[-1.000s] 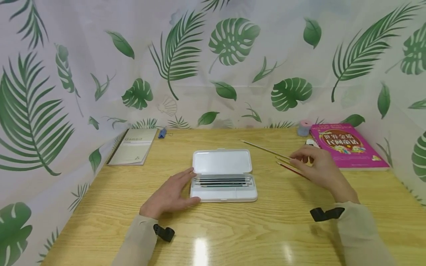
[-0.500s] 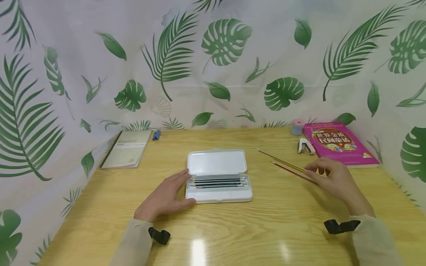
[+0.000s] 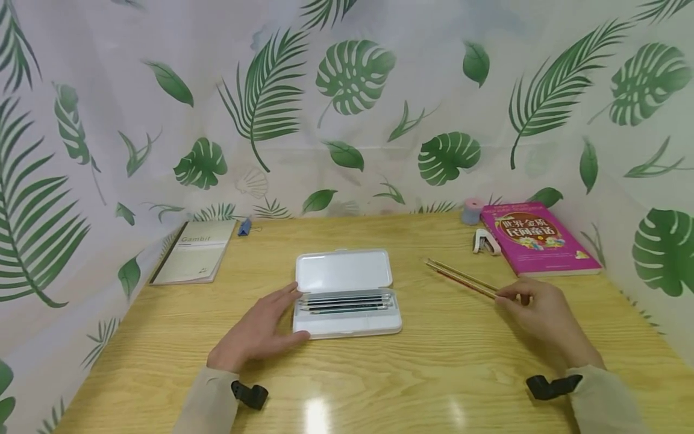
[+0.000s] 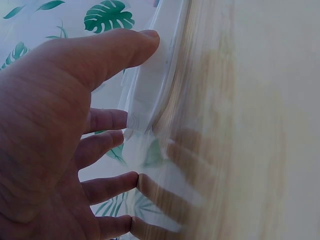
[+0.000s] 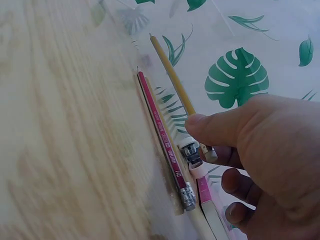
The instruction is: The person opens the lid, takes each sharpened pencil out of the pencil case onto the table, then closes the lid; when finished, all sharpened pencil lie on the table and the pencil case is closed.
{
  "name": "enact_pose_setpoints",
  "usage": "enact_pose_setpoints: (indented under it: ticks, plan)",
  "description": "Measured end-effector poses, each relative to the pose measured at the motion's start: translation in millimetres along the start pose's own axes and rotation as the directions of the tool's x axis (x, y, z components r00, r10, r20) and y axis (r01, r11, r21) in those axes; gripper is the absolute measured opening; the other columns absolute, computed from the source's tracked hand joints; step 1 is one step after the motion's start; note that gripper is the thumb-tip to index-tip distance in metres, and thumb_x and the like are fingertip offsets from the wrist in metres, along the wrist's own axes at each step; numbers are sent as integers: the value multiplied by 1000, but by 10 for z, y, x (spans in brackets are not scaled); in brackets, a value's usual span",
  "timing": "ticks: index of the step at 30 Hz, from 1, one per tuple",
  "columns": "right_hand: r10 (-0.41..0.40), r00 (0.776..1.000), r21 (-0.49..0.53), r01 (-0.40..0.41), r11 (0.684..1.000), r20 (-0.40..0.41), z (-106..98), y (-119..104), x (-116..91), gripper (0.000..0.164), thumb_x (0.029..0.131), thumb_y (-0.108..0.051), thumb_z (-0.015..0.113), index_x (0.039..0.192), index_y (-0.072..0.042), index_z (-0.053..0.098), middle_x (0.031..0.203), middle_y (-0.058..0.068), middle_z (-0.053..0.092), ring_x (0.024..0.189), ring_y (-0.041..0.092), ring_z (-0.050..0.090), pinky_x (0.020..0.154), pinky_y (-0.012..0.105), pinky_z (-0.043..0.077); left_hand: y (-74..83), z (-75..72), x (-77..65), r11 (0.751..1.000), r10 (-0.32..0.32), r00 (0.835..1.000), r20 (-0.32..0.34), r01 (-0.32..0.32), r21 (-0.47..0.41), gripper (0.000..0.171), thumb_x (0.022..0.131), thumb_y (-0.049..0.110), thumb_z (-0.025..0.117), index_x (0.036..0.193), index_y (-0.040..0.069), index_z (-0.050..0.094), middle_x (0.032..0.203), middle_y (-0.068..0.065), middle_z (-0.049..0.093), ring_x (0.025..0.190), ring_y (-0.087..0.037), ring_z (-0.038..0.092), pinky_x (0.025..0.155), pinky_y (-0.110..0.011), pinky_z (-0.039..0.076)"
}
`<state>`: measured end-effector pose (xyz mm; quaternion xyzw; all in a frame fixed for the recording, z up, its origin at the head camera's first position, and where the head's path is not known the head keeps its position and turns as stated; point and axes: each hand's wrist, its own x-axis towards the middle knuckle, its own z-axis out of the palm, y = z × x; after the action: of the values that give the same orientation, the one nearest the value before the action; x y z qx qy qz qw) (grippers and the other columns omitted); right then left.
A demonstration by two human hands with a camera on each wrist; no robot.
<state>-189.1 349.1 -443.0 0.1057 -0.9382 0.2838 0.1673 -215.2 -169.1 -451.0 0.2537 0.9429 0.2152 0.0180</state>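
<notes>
In the head view, my left hand (image 3: 255,330) lies at the left end of an open white pencil case (image 3: 347,328), thumb at its front corner and fingers along its side. Several dark pencils (image 3: 347,303) lie in the case's rear compartment. To the right, my right hand (image 3: 542,310) pinches a yellow pencil (image 5: 172,77) near its eraser end between thumb and finger. A red pencil (image 5: 160,130) with a metal eraser cap lies on the table beside it, close under the yellow one. The left wrist view has my fingers spread, with the thumb on the case's edge.
At the back right stand a white stapler (image 3: 485,241), a pink-and-blue spool-shaped thing (image 3: 472,212) and a magenta book (image 3: 542,238). A notebook (image 3: 195,253) and a blue binder clip (image 3: 245,227) lie at the back left. A leaf-print curtain (image 3: 347,150) hangs behind the wooden table.
My right hand, holding the yellow pencil, has moved back from the stapler and down, bringing the pencil close to the red one. My left hand stays at the case. The head view has shifted slightly.
</notes>
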Motion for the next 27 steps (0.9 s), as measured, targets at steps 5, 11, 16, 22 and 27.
enact_pose_setpoints:
  ticks: [5,11,16,22,27]
  plan:
    - [-14,1000,-12,14,1000,-18,46,-2,-3,3,87,-12,78,89,-11,79,76,-6,60,65,8,44,54,24,36,-12,-5,6,1000,7,1000,-4,-7,3,86,86,58,69,153,12,40,162,-3,29,145,-29,32,116,-49,30]
    - [-34,999,-39,34,999,-12,54,23,6,4,84,-10,80,88,-9,79,74,-7,58,63,6,43,53,23,36,-6,-8,10,1000,-1,1000,-5,1,-11,87,85,59,69,153,14,41,162,-1,28,145,-28,31,116,-50,30]
    - [-17,1000,-54,17,998,6,82,62,1,6,84,-12,81,89,-8,79,75,-7,60,63,5,43,53,25,35,8,-17,3,1000,-1,1000,-9,1,-19,86,85,58,70,153,13,41,162,-2,29,145,-29,31,116,-50,30]
    - [7,1000,-73,-5,997,29,84,86,-10,7,84,-14,80,88,-9,79,75,-7,61,63,7,43,54,25,35,20,-21,-11,1000,-16,1000,1,16,-22,86,86,58,70,153,14,41,162,-2,29,145,-29,31,116,-50,30]
    - [22,997,-96,-15,995,70,84,105,-17,7,82,-14,81,86,-8,80,73,-7,60,64,9,44,55,26,36,10,-5,-18,1000,-26,1000,8,26,-16,86,86,59,69,154,15,40,162,-2,28,145,-29,31,116,-50,30]
